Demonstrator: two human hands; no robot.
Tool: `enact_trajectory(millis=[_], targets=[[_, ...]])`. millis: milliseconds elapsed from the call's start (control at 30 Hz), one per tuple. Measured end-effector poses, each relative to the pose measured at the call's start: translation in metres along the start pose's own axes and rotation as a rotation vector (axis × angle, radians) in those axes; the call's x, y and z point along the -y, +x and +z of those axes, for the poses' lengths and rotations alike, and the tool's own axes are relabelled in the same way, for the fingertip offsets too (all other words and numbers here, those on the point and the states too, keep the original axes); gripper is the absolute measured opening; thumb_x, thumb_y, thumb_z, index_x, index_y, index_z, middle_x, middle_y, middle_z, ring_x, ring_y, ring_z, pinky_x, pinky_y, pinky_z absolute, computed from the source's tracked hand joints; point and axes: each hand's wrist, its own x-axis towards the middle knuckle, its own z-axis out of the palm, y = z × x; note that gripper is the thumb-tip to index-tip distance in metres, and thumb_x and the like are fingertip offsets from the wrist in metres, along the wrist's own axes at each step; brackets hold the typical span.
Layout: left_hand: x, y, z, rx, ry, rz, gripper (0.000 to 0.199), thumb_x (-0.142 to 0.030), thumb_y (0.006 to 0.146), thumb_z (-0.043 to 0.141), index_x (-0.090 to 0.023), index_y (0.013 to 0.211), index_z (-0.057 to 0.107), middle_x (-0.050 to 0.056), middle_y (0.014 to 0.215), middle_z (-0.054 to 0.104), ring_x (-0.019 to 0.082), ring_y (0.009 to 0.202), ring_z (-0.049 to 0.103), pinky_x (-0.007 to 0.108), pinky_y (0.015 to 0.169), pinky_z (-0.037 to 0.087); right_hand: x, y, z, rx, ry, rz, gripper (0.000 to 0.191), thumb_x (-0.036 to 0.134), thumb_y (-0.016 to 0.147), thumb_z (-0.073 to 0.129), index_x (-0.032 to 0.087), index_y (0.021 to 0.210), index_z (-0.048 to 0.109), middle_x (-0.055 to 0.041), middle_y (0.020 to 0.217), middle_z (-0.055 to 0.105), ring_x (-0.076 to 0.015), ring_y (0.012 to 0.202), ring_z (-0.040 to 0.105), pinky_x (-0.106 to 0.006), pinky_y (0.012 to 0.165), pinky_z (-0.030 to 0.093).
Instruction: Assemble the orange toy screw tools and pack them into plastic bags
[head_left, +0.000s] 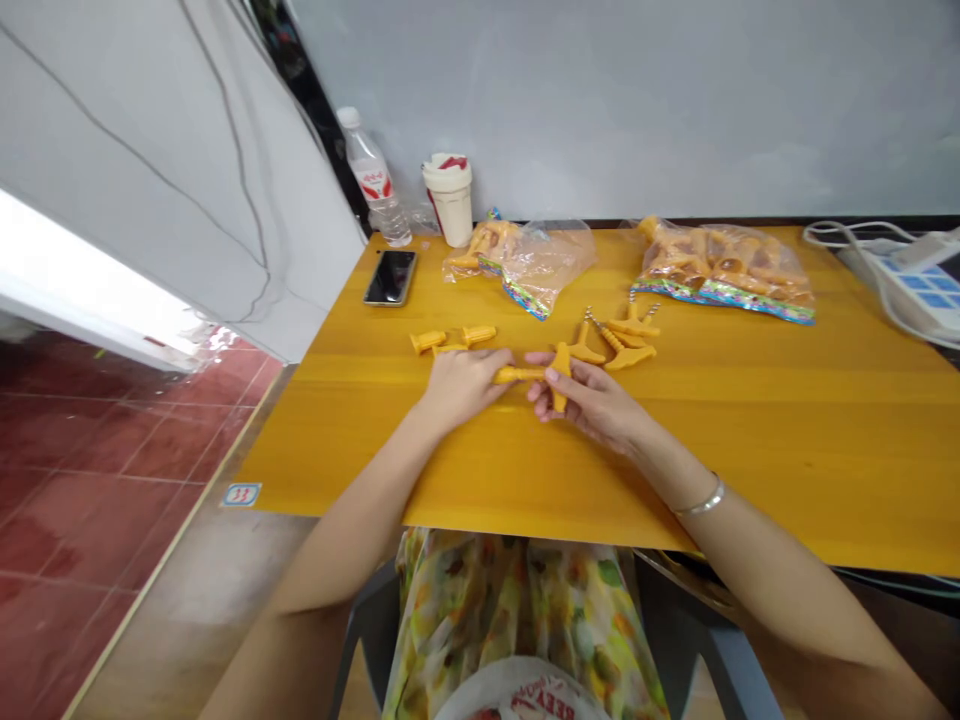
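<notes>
Head view shows a yellow T-handled piece (561,375) held level just above the near-middle part of the yellow surface (787,430), its crossbar to the right and its narrow shaft running left. The right hand (592,398) has its grip clamped on the crossbar, thumb on the near side and the other fingers behind and below. The left hand (466,382) has its grip closed around the far left end of the shaft, palm down; the fingers hide that end, so I cannot tell its shape or whether a second part is fitted there.

Just beyond the left hand lie several yellow sleeves (480,335), one of them partly covered by the hand. Just beyond the right hand is a loose group of T-handled screws (631,357) with spiral shafts, handles toward the person. Farther back, a mostly slack clear bag (555,255) holds yellow parts at its left end, and a fuller bag (724,265) lies to its right. Along the back left are a phone (390,277), a bottle (375,185) and a lidded cup (451,208). At the far right sits a power strip (926,295) with white cables. A silvery bracelet (703,498) circles the right wrist.
</notes>
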Motion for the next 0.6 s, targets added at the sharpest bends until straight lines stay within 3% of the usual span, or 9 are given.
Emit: enact_trajectory(millis=[67,133,267,367,433,500,600], targets=[[-0.007,0.001,-0.002,0.054,-0.040,-0.008,0.028,-0.045,0.094,0.057,-0.022,0.102,0.072,0.007,0.092,0.077,0.024,0.082,0.070,0.029,0.066,0.041,-0.001,-0.001,0.001,-0.004,-0.152,-0.109,0.031,0.048,0.093,0.061,0.022,0.110,0.059,-0.0006,0.083,0.064,-0.0123,0.066,0.061,-0.028,0.066,0.054],[-0.009,0.000,-0.009,0.075,-0.118,-0.023,0.030,-0.049,0.091,0.061,-0.023,0.100,0.072,0.005,0.088,0.076,0.023,0.080,0.069,0.029,0.067,0.040,0.005,-0.003,-0.003,0.073,-0.439,-0.281,0.019,0.039,0.096,0.058,0.022,0.102,0.062,-0.0018,0.085,0.065,-0.0141,0.074,0.062,-0.030,0.072,0.052],[0.014,-0.004,-0.027,0.103,-0.337,-0.001,0.031,-0.052,0.083,0.070,-0.021,0.087,0.070,-0.001,0.078,0.071,0.017,0.073,0.063,0.026,0.068,0.038,0.030,-0.013,-0.018,0.240,-0.889,-0.647,0.017,0.021,0.096,0.050,0.025,0.093,0.067,-0.0040,0.089,0.064,-0.0180,0.082,0.060,-0.034,0.076,0.049],[0.041,-0.007,-0.037,-0.010,-0.457,-0.098,0.039,-0.056,0.084,0.067,-0.018,0.077,0.064,-0.001,0.072,0.065,0.014,0.069,0.058,0.025,0.065,0.037,0.045,-0.017,-0.038,0.083,-1.041,-0.830,0.015,0.021,0.092,0.054,0.029,0.088,0.066,-0.0038,0.082,0.059,-0.0214,0.077,0.056,-0.038,0.071,0.047],[0.051,-0.008,-0.037,-0.109,-0.430,-0.174,0.041,-0.058,0.084,0.067,-0.018,0.081,0.063,-0.001,0.074,0.065,0.014,0.069,0.057,0.025,0.065,0.037,0.043,-0.013,-0.051,-0.160,-1.179,-0.811,0.015,0.026,0.093,0.053,0.031,0.096,0.067,-0.0053,0.081,0.057,-0.0240,0.077,0.054,-0.040,0.073,0.046],[0.045,-0.007,-0.031,-0.118,-0.354,-0.152,0.039,-0.057,0.086,0.065,-0.019,0.094,0.063,0.000,0.084,0.068,0.016,0.076,0.061,0.027,0.069,0.041,0.032,-0.006,-0.060,-0.361,-1.417,-0.721,0.024,0.037,0.095,0.053,0.026,0.110,0.069,-0.0082,0.086,0.058,-0.0265,0.082,0.055,-0.043,0.077,0.046],[0.021,-0.006,-0.014,-0.017,-0.208,-0.007,0.032,-0.045,0.096,0.055,-0.019,0.114,0.058,0.007,0.110,0.068,0.022,0.095,0.065,0.031,0.078,0.046,0.008,0.005,-0.066,-0.459,-1.720,-0.397,0.045,0.048,0.096,0.051,0.016,0.123,0.067,-0.0165,0.100,0.063,-0.0343,0.098,0.056,-0.046,0.081,0.046]])
